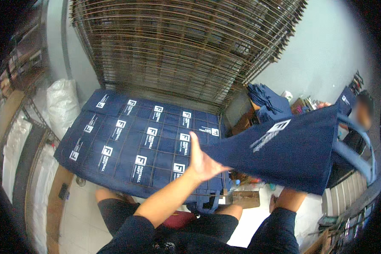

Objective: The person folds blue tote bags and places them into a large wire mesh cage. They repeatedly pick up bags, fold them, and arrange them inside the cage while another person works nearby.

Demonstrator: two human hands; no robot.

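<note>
- Your left hand (204,166) has its thumb cocked wide, fingers tucked at the navy bag's near-left edge; can't tell how tight they are
- Your right hand's hidden behind the navy bag (292,154), so no clue on its grip
- That bag stretches right from your left hand, blue straps (360,146) at its far end
- White-printed navy pieces (129,135) lie left of that hand
- Wire racks (186,46) tower beyond both

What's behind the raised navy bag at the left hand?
The right forearm goes behind the navy bag at its lower edge; a navy fabric pile shows above. The right hand is covered.
</note>
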